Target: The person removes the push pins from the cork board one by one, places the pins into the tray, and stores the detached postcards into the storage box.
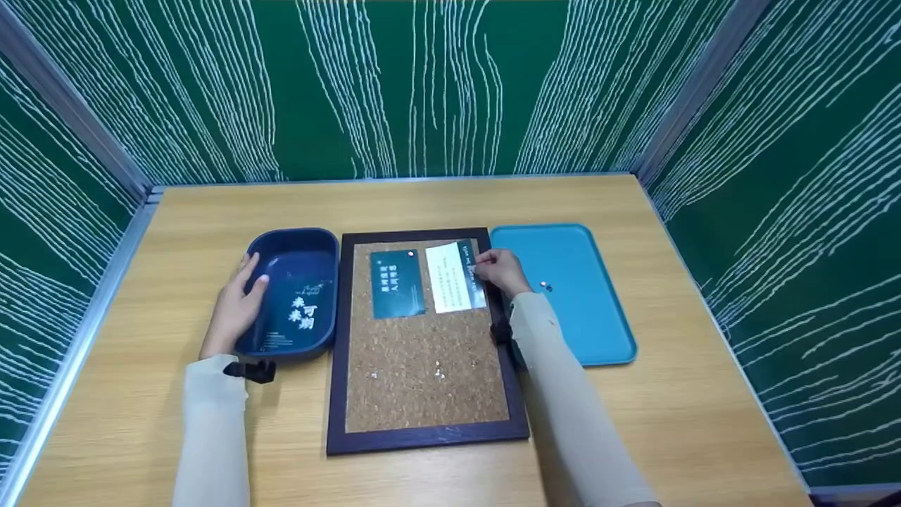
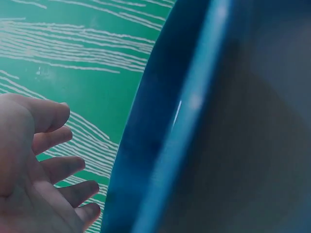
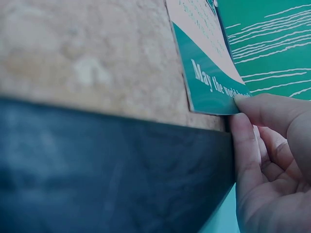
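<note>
At the right edge of a white-and-green printed card (image 1: 450,278), my right hand (image 1: 503,271) pinches with thumb and forefinger. The card lies on the upper right of a dark-framed corkboard (image 1: 415,401). In the right wrist view, the thumb tip touches the card's green corner (image 3: 214,94) and the forefinger is beside the frame (image 3: 121,165). A dark green card (image 1: 398,285) with a small pin at its top right is to the left. My left hand (image 1: 236,310) rests at the left side of a navy box (image 1: 295,234), fingers loosely spread.
Inside the box lies a dark card with white lettering (image 1: 303,313). A teal tray (image 1: 591,310) with a few tiny shiny pieces (image 1: 545,286) sits right of the board. Small whitish bits (image 1: 439,370) are on the lower cork. Green, white-streaked panels (image 1: 450,84) enclose the table.
</note>
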Tool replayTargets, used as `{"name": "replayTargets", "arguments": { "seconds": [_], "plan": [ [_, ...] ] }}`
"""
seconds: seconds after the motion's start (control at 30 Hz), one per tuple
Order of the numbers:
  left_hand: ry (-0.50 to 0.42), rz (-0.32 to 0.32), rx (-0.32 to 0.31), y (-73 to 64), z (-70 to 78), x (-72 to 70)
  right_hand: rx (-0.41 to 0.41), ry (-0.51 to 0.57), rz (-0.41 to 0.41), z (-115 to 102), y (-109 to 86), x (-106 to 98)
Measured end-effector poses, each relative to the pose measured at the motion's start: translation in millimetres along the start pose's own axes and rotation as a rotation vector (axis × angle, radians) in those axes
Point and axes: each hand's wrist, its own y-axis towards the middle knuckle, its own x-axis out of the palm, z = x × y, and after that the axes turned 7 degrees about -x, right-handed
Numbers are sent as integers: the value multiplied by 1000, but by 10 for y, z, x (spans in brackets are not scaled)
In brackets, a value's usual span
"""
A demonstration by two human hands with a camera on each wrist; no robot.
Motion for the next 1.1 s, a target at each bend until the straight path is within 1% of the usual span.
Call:
{"name": "replayTargets", "arguments": {
  "seconds": [0.1,0.23,0.33,0.47,0.57,0.7,0.83,0.9,0.97,1.1],
  "plan": [
    [-13,2,-17,-12,-50,-16,6,-13,1,2,11,0],
    [-60,-8,-63,-25,-125,-28,23,-6,6,-1,19,0],
    [-91,-2,-84,-24,-172,-34,35,-8,5,-4,20,-4],
    [-125,18,-94,-15,-231,-39,38,-16,1,-9,16,0],
    [-150,20,-106,-11,-270,-34,33,-10,6,-19,1,2],
    [-186,14,-146,-8,-335,-14,28,-7,10,-19,-10,8],
    [-227,-3,-213,-5,-402,14,16,-1,11,-4,1,15],
    [-238,-8,-241,-3,-426,30,2,18,8,2,4,16],
    [-245,-6,-252,2,-442,43,-11,32,4,9,4,14],
    [-269,9,-246,13,-454,61,-22,45,2,20,-3,11]
  ]
}}
